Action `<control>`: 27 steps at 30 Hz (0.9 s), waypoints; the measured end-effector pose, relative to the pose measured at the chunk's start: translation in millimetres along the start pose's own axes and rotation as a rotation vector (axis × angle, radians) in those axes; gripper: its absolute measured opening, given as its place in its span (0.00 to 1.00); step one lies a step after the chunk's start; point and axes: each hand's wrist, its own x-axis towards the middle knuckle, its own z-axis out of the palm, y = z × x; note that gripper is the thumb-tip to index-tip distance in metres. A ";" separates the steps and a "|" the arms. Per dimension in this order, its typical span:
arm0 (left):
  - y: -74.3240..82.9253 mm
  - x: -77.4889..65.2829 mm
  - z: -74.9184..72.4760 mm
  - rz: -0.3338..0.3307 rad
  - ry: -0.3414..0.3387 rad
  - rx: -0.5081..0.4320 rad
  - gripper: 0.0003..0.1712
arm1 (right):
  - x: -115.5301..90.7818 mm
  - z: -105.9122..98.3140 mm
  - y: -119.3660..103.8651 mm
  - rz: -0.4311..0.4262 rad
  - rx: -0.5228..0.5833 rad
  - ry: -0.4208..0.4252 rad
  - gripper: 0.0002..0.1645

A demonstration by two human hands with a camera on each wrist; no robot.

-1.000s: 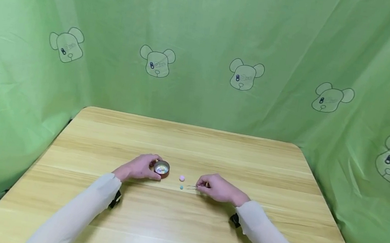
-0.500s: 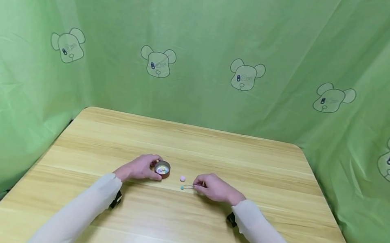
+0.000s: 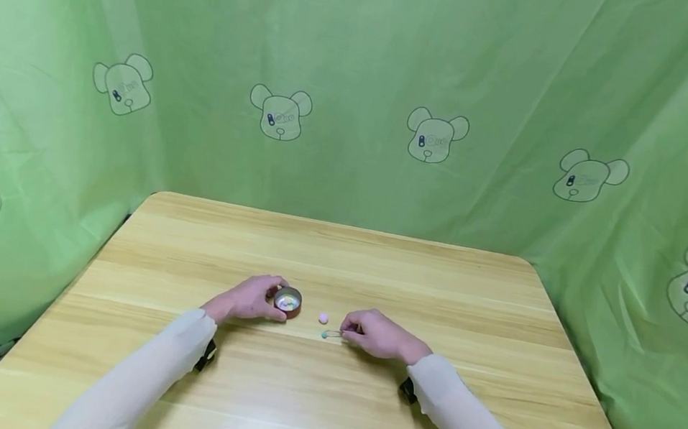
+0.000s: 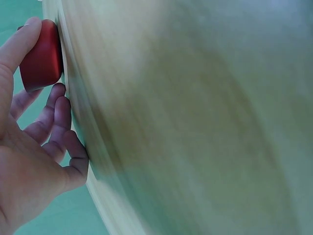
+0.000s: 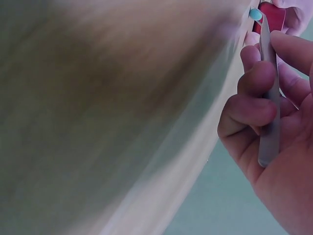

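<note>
My left hand (image 3: 249, 298) grips a small round red tin (image 4: 43, 61) from its left side, thumb in front and fingers behind. Several small coloured pieces lie inside it, too small to make out. My right hand (image 3: 382, 334) pinches metal tweezers (image 5: 269, 142) between thumb and fingers, tips pointing left. Right at those tips is a small rounded blue piece (image 5: 256, 14), close over the table. A larger round pink piece (image 3: 323, 318) lies on the table just behind the blue one, between the tin and my right hand.
Everything stands on a wood-grain table (image 3: 338, 257). Green curtains (image 3: 350, 165) printed with bear heads hang around its back and both sides. Bare tabletop stretches behind and in front of the hands.
My right hand has moved left, bringing the tweezers' tips from beside the blue piece onto it. My left hand keeps its grip on the tin, and the pink piece stays put.
</note>
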 end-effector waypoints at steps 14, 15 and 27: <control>-0.5 -0.4 -0.1 0.005 0.006 0.006 0.33 | 0.7 -1.1 -2.9 -0.011 -0.004 -0.009 0.06; -0.4 -0.5 -0.2 0.005 0.005 0.006 0.33 | 0.5 -1.2 -2.8 -0.014 -0.004 -0.009 0.06; 0.0 0.6 -0.3 -0.007 -0.004 0.006 0.32 | -0.9 -2.1 0.4 -0.046 -0.039 0.006 0.07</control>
